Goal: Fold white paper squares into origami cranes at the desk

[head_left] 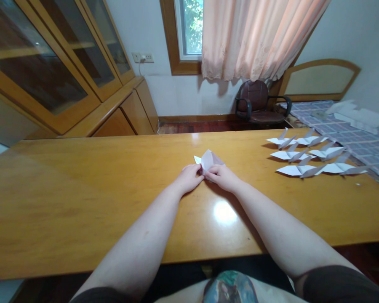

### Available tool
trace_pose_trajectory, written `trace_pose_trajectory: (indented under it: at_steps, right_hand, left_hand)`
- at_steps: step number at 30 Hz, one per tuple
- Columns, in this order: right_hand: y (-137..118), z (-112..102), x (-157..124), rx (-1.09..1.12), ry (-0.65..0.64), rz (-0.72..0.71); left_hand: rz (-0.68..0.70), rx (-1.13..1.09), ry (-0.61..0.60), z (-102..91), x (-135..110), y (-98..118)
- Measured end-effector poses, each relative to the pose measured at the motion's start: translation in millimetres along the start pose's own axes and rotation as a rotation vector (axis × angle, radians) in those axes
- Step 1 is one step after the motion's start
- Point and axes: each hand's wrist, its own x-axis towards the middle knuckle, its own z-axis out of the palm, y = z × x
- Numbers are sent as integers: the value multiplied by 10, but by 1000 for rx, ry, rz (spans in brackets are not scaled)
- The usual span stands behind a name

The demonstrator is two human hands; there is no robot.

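Observation:
A partly folded piece of white paper [209,159] lies on the wooden table [82,189], near its middle. My left hand [189,177] pinches the paper's near left edge with closed fingers. My right hand [223,176] grips the near right edge the same way, and the two hands almost touch. The paper's far flap stands up, tilted away from me. Part of the paper is hidden under my fingers.
Several finished white paper cranes [306,156] sit in rows at the table's right side. Behind the table are a dark office chair [258,103], a bed with a checked cover [363,139] and wooden glass-door cabinets [66,71] on the left.

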Motion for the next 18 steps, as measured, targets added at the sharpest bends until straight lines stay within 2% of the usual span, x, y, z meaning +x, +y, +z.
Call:
trace_pose_trajectory:
  at_steps: [3, 6, 12, 18]
  right_hand:
    - [6, 12, 6, 10, 46, 52]
    - [-20, 26, -5, 18, 60, 103]
    - [-53, 60, -2, 18, 79, 107]
    - [-45, 56, 2, 86, 172, 109]
  left_hand:
    - [55, 7, 4, 8, 4, -36]
    - [47, 1, 12, 12, 4, -52]
    - [35, 6, 6, 27, 3, -34]
    - [-36, -145, 25, 5, -9, 6]
